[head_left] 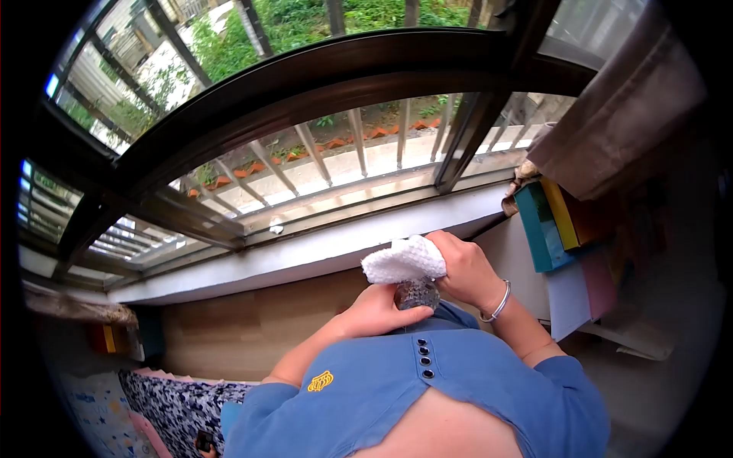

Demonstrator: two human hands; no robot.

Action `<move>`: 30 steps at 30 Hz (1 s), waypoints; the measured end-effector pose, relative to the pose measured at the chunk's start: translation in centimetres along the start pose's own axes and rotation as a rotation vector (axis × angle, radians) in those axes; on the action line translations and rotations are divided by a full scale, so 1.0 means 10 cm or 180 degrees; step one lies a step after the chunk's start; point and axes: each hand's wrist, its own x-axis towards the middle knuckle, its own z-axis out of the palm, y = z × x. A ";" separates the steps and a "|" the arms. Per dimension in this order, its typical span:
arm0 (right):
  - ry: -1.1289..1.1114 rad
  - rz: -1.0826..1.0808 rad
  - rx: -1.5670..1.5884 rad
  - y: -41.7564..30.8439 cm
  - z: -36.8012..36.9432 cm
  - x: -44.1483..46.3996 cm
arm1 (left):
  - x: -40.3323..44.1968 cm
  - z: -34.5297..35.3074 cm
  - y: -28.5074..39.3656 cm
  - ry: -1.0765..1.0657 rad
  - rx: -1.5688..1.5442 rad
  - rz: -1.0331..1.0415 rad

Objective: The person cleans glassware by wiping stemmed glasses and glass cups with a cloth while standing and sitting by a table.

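In front of my body, my left hand [376, 311] is closed round a clear, patterned vessel that looks like glass [418, 295]. Its thumb lies across the near side. A white, waffle-textured cloth [401, 259] covers the top of the vessel and hides its rim. My right hand [467, 269] grips the cloth from the right, with its fingers partly hidden behind the fabric. A silver bangle [499, 301] circles the right wrist.
A white window sill [305, 263] runs ahead below dark-framed windows with bars outside. At right hang a curtain [622, 114] and stand a teal box file [532, 229] and a yellow one [561, 214]. Patterned bedding [179, 401] lies at lower left.
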 end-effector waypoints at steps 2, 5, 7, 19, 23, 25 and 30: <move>-0.0526 0.0644 -0.0020 0.12 -0.13 -0.06 | 0.13 0.10 0.00 -0.0025 0.0883 -0.0059; -0.0823 0.0901 0.0947 0.28 -0.31 -0.15 | 0.26 0.19 0.05 -0.0304 0.1744 0.0126; -0.0624 0.1356 0.1760 0.28 -0.35 -0.27 | 0.30 0.24 0.10 -0.0397 0.1538 0.0250; 0.2706 0.2572 0.4617 -0.30 -0.05 -0.78 | 0.38 0.05 0.01 -0.1759 0.1124 0.0959; 0.3617 0.2647 0.4959 -0.60 0.00 -1.07 | 0.36 0.22 -0.06 -0.2557 -0.0112 0.0311; 0.4184 0.2358 0.5084 -0.65 0.09 -1.23 | 0.38 0.34 -0.11 -0.2766 -0.0541 0.0127; 0.4497 0.2529 0.2777 -0.87 0.15 -1.81 | 0.43 0.82 -0.06 -0.3366 -0.0610 -0.0298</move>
